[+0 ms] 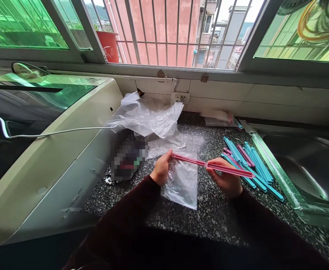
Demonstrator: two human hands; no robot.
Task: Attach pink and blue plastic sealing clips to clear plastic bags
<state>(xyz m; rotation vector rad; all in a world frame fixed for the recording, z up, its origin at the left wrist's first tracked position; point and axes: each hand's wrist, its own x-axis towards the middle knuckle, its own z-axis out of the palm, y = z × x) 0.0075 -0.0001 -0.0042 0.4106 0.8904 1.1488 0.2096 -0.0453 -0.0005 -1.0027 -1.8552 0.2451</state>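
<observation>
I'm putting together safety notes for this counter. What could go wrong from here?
The long pink strip, held by the left hand and right hand, might slip or strain if bent hard.
The thin clear bag below it could crease or tear if snagged.
The loose strips beside the right hand could scatter towards the sink if bumped.

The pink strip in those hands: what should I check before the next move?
1. Pink strip held: ok, left hand at one end, right hand farther along.
2. Strip opened out at its joint: ok.
3. Clear bag lying on the counter: ok.
4. Strip touching the bag: cannot tell.
5. Loose strips off the bag: ok, to its right.
6. Counter tidy: not ok, crumpled plastic lies behind the bag.
</observation>
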